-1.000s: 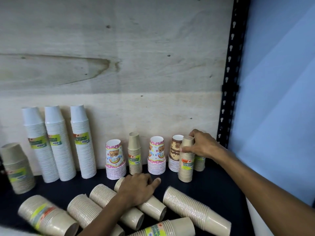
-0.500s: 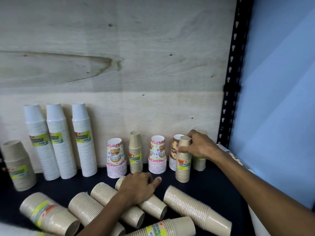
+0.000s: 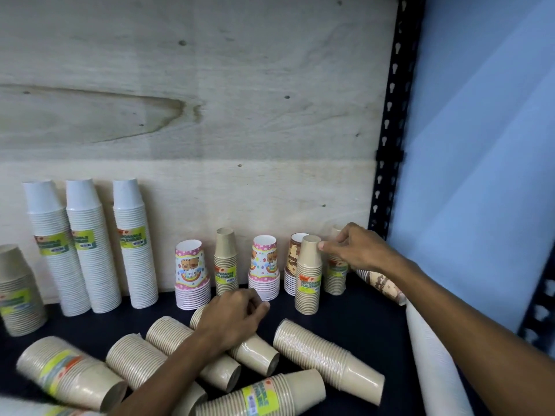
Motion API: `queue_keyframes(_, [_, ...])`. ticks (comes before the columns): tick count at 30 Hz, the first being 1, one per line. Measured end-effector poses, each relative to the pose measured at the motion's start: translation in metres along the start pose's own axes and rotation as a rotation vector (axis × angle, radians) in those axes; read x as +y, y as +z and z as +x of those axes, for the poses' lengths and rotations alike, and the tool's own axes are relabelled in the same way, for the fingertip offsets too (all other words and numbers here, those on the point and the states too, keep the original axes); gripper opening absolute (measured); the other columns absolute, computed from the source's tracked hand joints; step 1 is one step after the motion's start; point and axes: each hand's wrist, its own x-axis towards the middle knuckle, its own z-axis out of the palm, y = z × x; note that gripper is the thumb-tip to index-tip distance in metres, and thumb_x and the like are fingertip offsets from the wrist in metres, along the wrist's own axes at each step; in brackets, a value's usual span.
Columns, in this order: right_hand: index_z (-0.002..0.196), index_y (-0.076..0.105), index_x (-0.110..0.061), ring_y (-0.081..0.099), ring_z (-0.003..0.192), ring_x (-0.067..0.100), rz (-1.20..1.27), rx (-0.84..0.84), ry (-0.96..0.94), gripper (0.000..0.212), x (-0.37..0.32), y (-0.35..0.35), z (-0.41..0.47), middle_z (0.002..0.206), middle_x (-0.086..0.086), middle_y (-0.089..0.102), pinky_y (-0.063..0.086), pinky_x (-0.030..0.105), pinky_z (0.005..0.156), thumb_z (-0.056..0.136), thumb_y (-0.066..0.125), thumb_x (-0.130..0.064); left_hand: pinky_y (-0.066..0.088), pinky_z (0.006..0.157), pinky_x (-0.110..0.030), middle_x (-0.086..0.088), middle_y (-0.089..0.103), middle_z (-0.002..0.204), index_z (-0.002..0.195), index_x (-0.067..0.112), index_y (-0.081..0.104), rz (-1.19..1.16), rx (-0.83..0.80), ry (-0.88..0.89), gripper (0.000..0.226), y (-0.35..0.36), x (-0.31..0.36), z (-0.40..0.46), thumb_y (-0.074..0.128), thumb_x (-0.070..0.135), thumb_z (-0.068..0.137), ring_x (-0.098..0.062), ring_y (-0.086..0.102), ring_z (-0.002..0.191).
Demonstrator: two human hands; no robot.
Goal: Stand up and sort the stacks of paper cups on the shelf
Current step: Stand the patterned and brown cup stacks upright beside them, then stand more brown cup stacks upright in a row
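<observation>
Right hand (image 3: pixel 357 249) fingertips touch top of upright small kraft stack (image 3: pixel 308 274), fingers loosely curled, not clearly pinching. Left hand (image 3: pixel 232 321) rests curled over a lying kraft stack (image 3: pixel 252 352) on near shelf (image 3: pixel 360 319).

Stockroom: slotted rack post (image 3: pixel 387 139), packaged cup stacks (image 3: pixel 135 244).

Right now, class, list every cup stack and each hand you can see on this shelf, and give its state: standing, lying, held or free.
Three white stacks: standing.
Pink bear stacks: standing.
Small kraft stack: standing, right hand touches its top.
Kraft stacks at front: lying down.
Left hand: rests on a lying kraft stack.
Long white stack: lying, right edge.
</observation>
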Motion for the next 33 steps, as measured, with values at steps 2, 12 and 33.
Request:
queue_keyframes(2, [0.101, 0.061, -0.011, 0.065, 0.092, 0.020, -0.016, 0.010, 0.029, 0.060, 0.014, -0.009, -0.001, 0.100, 0.005, 0.068, 0.052, 0.036, 0.081, 0.081, 0.060, -0.068, 0.053, 0.076, -0.032, 0.014, 0.068, 0.085, 0.089, 0.028, 0.065, 0.000, 0.032, 0.020, 0.032, 0.000, 0.007, -0.001, 0.051, 0.057, 0.088, -0.010, 0.064, 0.085])
queue_keyframes(12, [0.102, 0.061, -0.018, 0.062, 0.092, 0.018, -0.102, -0.041, 0.168, 0.057, 0.087, -0.021, -0.003, 0.103, 0.001, 0.067, 0.050, 0.033, 0.077, 0.076, 0.064, -0.068, 0.045, 0.076, -0.024, 0.015, 0.069, 0.092, 0.093, 0.027, 0.063, -0.061, 0.146, 0.247, 0.034, 0.010, 0.106, -0.006, 0.048, 0.057, 0.089, -0.004, 0.062, 0.087])
queue_keyframes(33, [0.135, 0.042, -0.007, 0.058, 0.118, 0.026, -0.550, -0.231, 0.227, 0.081, 0.116, 0.006, 0.030, 0.132, 0.011, 0.057, 0.048, 0.030, 0.090, 0.072, 0.082, -0.039, 0.040, 0.107, -0.038, 0.000, 0.052, 0.140, 0.138, 0.022, 0.045, -0.197, -0.578, -0.050, 0.089, 0.089, 0.243, 0.022, 0.064, 0.075, 0.069, -0.021, 0.047, 0.133])
